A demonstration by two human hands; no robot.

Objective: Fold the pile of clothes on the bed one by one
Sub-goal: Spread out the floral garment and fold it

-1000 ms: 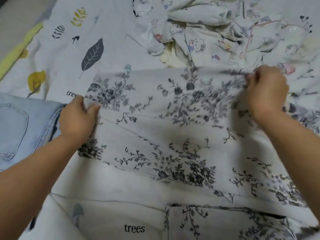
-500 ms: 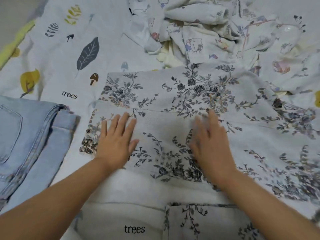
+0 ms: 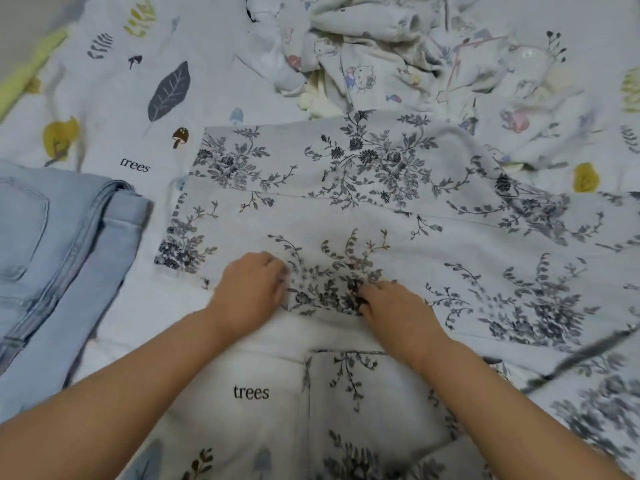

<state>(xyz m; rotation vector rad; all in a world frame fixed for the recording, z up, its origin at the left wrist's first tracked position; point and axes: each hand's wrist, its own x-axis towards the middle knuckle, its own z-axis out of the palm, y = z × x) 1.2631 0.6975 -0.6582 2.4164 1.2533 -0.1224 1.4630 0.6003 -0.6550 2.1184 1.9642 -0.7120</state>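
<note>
Head view looks down on the bed (image 3: 214, 84), where a floral garment (image 3: 363, 188) lies spread flat across the leaf-print sheet. Left hand (image 3: 249, 292) and right hand (image 3: 398, 313) sit close together at its near edge, fingers curled into the cloth, seemingly pinching it, though blur hides the grip. Folded jeans (image 3: 62, 258) lie at the left; a crumpled pile of clothes (image 3: 398, 64) waits beyond the garment.

white cloth garment with grey-black floral sprigs (image 3: 363, 174) | folded light blue denim jeans (image 3: 62, 258) | white bed sheet printed with grey leaf, yellow leaves, brown mushroom, black "trees" lettering (image 3: 104, 140) | crumpled cream clothes with pastel cartoon-cat print (image 3: 374, 57)
</note>
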